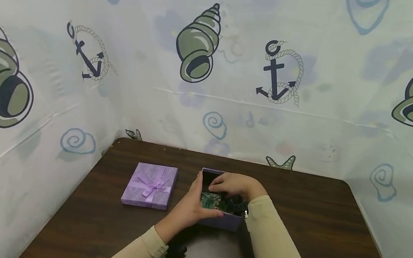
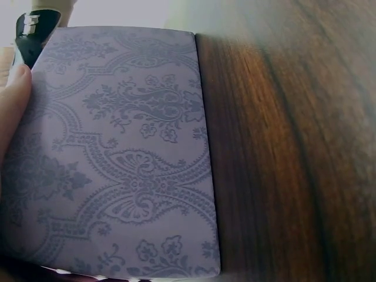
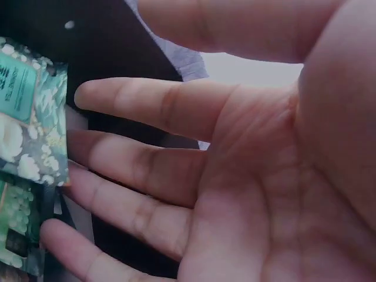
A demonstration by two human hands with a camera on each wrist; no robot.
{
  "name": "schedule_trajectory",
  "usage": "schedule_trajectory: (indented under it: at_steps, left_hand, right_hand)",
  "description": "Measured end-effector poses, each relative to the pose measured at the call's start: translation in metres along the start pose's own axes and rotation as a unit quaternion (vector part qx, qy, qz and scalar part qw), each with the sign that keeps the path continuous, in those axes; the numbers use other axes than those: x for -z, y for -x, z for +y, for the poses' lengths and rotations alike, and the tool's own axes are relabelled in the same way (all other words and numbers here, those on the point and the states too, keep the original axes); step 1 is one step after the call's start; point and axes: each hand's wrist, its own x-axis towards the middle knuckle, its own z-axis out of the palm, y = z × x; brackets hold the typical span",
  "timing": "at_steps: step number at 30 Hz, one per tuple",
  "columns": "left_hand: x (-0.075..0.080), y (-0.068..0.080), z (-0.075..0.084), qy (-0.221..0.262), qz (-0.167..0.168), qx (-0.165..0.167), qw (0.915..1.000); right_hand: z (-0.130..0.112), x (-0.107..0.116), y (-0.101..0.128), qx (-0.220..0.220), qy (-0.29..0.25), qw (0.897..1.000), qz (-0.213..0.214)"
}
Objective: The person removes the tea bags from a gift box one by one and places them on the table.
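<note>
While left hand [image 1: 188, 208] grips the box [image 1: 226, 221], right-hand fingers [image 3: 147, 106], spread, press packets [image 1: 216, 202]; box could tip w/ hard push.

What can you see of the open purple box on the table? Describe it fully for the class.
The open purple box sits upright on the dark wooden table, right of its bow-topped lid. Its outer wall looks like lilac paper printed with a damask pattern; the inside is dark. Green printed packets lie inside. The left hand holds its left side, and the right hand reaches in from above.
</note>
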Motion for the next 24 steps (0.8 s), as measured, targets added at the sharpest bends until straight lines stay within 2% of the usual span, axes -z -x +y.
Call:
schedule_trajectory:
  at_steps: [6, 14, 24]
  left_hand:
    - [-0.0002, -0.0018, 0.0022, -0.004, 0.002, -0.001, 1.0000]
    - [-0.0002, -0.0033, 0.0020, -0.010, 0.009, 0.001, 0.9999]
    - [-0.0002, -0.0029, 0.0027, -0.011, 0.010, -0.001, 0.9999]
  right_hand:
    - [0.0043, 0.0005, -0.0017, 0.014, 0.027, 1.000, 0.009]
    - [0.0064, 0.0049, 0.0007, 0.032, -0.037, 0.999, 0.005]
    - [0.0084, 0.0056, 0.0028, 0.051, -0.041, 0.998, -0.017]
